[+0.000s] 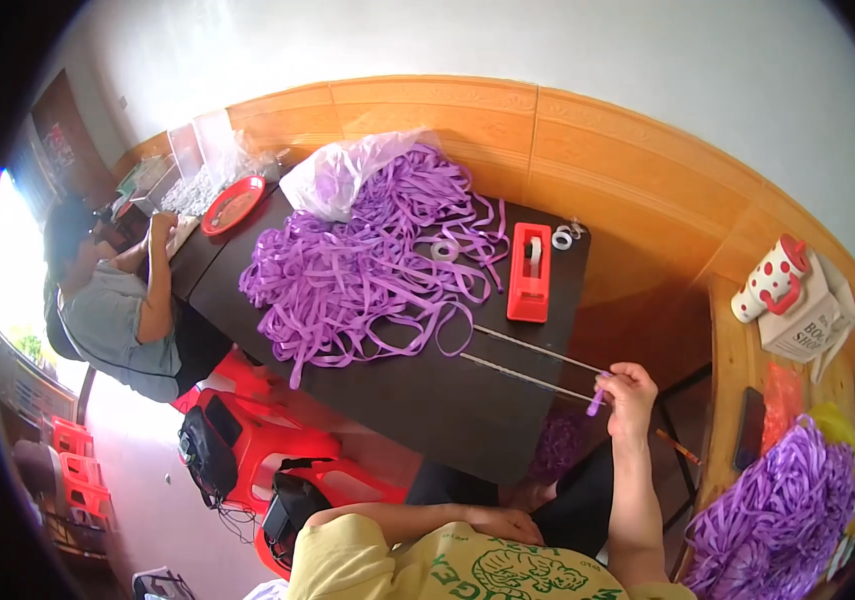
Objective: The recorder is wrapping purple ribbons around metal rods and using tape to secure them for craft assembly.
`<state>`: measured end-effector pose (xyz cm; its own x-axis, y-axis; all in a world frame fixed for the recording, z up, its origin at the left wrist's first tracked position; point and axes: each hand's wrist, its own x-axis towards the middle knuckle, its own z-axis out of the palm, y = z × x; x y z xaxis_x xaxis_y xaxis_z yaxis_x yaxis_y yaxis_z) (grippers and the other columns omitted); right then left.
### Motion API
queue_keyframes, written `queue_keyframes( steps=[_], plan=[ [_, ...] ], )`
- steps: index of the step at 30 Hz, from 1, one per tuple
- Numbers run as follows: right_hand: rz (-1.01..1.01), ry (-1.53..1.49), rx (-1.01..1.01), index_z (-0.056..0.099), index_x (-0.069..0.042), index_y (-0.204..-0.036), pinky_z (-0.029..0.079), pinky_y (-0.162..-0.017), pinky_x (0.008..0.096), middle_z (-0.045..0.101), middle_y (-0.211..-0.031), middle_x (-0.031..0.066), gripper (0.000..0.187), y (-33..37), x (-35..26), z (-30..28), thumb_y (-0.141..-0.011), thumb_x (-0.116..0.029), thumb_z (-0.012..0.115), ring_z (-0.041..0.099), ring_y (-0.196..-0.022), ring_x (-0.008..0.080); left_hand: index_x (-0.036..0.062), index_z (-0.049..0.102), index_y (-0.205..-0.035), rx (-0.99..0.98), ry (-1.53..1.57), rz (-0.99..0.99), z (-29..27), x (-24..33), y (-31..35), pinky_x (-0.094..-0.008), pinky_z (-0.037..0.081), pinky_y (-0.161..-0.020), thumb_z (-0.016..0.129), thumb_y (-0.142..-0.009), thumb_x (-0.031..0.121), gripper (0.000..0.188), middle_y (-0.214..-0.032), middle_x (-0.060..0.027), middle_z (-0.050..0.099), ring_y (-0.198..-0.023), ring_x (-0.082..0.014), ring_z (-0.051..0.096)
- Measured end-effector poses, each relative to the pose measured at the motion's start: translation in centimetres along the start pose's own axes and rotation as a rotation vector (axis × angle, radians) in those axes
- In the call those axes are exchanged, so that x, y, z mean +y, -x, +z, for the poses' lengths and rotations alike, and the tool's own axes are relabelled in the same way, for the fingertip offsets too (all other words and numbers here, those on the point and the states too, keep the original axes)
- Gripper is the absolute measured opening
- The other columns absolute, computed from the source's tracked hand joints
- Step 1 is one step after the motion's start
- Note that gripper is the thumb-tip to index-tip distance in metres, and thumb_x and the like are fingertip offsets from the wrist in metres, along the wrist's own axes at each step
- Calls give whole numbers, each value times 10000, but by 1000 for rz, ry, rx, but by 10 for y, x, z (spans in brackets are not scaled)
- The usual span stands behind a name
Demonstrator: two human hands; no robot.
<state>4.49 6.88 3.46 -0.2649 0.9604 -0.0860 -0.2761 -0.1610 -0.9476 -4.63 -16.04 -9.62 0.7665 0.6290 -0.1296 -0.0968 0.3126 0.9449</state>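
Observation:
My right hand (pixel 630 398) is raised past the table's right edge, its fingers pinched on a short piece of purple ribbon (pixel 596 396). Two thin, pale, straight strands (pixel 527 373) run from that ribbon leftward over the tabletop. They reach a loop at the edge of a large tangled heap of purple ribbon (pixel 337 275); how they join it is too small to tell. Across my lap lies my left hand (pixel 507 525), fingers loosely laid out and holding nothing that I can see. A white plastic bag (pixel 347 175) partly covers the heap's far side.
On the dark table (pixel 427 420) stands a red tape dispenser (pixel 529 275) beside tape rolls (pixel 563 238). A wooden bench (pixel 722 350) at right holds more purple ribbon (pixel 782 510), a dotted tumbler (pixel 772 280) and a phone (pixel 748 428). Another person (pixel 117 310) works at left near a red plate (pixel 234 206). Red stools (pixel 277 445) stand below.

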Motion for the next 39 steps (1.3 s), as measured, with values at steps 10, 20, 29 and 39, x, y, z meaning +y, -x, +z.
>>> queue_keyframes(
  steps=[10,20,29,39],
  plan=[
    [-134,187,179,594,-15,-851,469,-518,237,609,-696,46,116,-1,12,-86,-771,41,656,578,-590,113,106,500,-1308,83,95,-89,-18,-36,33,-272,282,-1054,371,-990,366,430,-1329,-74,472,-1260,-156,383],
    [-362,1320,13,641,3,-820,480,-620,303,614,-693,80,301,-21,223,-140,-694,-242,761,612,-662,177,106,392,-1380,5,-90,-71,-18,-38,48,-324,274,-1071,328,-990,345,462,-1411,-108,378,-1319,-230,331],
    [-92,731,-159,622,35,-893,474,-636,242,644,-771,83,105,52,104,-108,-805,-18,606,603,-691,126,-66,584,-1078,115,-577,227,-6,199,138,-391,429,-859,458,-955,176,300,-1087,-198,590,-1017,-305,568],
    [-592,649,-405,641,17,-856,459,-629,242,640,-780,95,103,107,-58,38,-759,53,637,613,-696,163,-16,626,-1014,548,-1096,843,76,357,165,-366,442,-792,548,-841,168,264,-1143,-168,577,-995,-252,569]
  ],
)
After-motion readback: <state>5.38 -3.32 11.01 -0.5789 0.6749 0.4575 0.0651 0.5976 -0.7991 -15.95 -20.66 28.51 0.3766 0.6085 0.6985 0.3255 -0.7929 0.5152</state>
